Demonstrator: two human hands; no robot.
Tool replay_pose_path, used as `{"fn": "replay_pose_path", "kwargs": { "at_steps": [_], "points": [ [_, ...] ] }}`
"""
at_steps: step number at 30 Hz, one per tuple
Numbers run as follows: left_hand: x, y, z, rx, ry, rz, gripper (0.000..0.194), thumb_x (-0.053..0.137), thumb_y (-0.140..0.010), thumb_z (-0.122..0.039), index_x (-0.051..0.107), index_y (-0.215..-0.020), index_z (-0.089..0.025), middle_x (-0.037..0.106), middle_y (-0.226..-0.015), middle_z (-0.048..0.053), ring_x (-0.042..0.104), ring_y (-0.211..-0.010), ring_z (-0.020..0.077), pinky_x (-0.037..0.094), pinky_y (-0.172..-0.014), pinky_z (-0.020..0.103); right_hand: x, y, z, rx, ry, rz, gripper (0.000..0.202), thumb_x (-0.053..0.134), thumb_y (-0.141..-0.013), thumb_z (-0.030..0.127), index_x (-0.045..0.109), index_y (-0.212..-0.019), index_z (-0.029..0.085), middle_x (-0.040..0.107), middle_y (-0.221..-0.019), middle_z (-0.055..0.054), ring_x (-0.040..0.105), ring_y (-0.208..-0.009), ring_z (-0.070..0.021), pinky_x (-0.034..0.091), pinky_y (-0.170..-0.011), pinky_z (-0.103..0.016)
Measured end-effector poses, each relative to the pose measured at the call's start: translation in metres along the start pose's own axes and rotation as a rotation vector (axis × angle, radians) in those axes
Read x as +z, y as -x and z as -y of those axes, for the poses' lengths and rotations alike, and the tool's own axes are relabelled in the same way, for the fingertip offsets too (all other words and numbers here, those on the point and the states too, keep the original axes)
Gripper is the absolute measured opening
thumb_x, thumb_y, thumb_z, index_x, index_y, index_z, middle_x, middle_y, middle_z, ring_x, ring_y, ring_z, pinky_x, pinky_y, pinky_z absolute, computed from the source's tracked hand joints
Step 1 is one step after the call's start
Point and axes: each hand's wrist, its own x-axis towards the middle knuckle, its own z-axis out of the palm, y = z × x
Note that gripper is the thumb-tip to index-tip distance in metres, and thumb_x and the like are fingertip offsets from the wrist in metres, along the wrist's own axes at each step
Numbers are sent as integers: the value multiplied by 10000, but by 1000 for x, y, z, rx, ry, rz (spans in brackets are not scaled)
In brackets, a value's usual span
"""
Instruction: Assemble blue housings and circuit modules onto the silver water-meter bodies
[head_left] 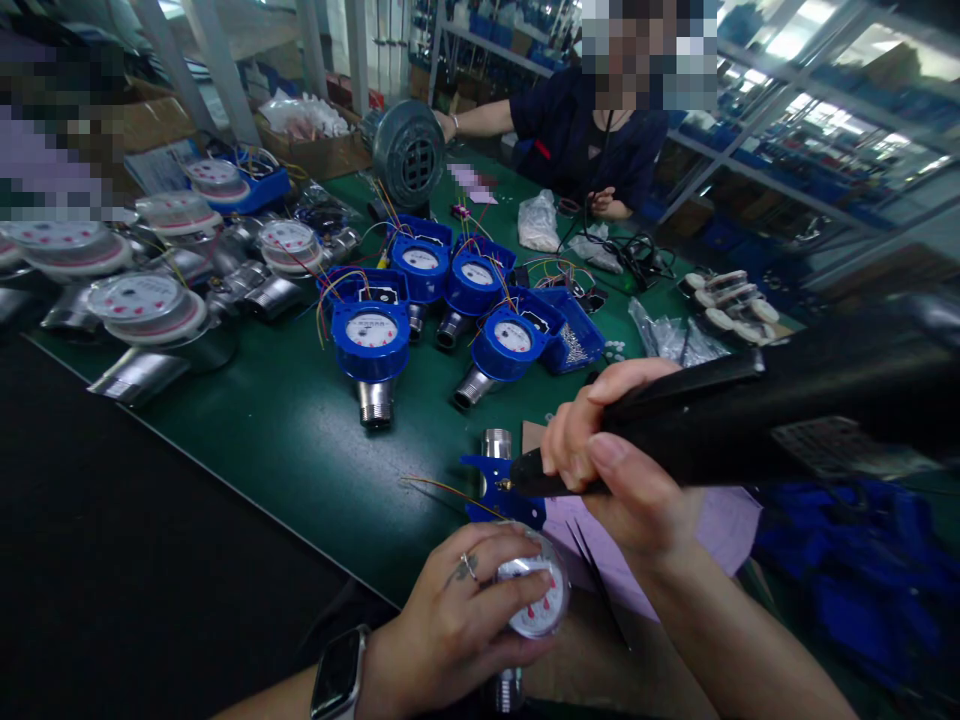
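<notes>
My left hand [480, 595] wraps round a round clear-topped meter [536, 600] with red marks, near the table's front edge; a threaded metal pipe end shows below it. Above the meter lies a blue bracket [495, 490] with thin wires beside it and a metal pipe end [496, 443] behind. My right hand [611, 445] is closed round the front of a long black tool [720, 415]. The tool's narrow tip touches or nearly touches the bracket at a small brass-coloured piece. Black tweezers [600, 580] lie on pink paper [712, 530] to the right of the meter.
Several blue-cased meters [371, 330] stand mid-table, beside a blue tray of screws [574, 345]. Bare meters [150, 300] crowd the left. Plastic bags [538, 222] and black cables lie farther back. Another person [555, 125] sits opposite, one hand at a grey round device [411, 155].
</notes>
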Motion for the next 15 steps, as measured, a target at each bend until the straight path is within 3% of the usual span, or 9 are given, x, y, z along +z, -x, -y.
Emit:
{"fn": "replay_pose_path", "kwargs": {
  "at_steps": [5, 10, 13, 15],
  "points": [
    [-3, -12, -9, 27, -166, 88, 359, 611, -795, -336, 554, -1110, -174, 621, -1144, 105, 554, -1038, 235, 504, -860, 390, -5, -4, 10, -20, -54, -4, 195, 607, -753, 191, 534, -929, 232, 495, -527, 89, 444, -385, -83, 414, -412, -232],
    [-12, -22, -13, 19, -251, 247, 401, 602, -796, -338, 539, -1164, -192, 603, -1186, 93, 539, -1070, 259, 504, -869, 421, -42, 3, 53, -154, -6, -236, 166, 655, -655, 194, 598, -811, 209, 449, -423, 81, 353, -309, -73, 339, -336, -232],
    [-23, -15, -2, -26, -209, 160, 402, 611, -772, -245, 535, -1162, -192, 584, -1204, 100, 528, -1107, 245, 481, -925, 426, -75, 26, 68, -93, 153, -350, 192, 665, -587, 155, 637, -764, 224, 451, -380, 53, 350, -277, -99, 314, -299, -274],
    [-34, -8, 10, -88, -176, 71, 415, 604, -748, -186, 534, -1157, -197, 586, -1190, 106, 544, -1094, 235, 485, -918, 427, -100, 49, 68, 0, 250, -512, 220, 698, -522, 121, 670, -719, 215, 482, -380, 8, 404, -294, -138, 330, -311, -320]
  ]
}}
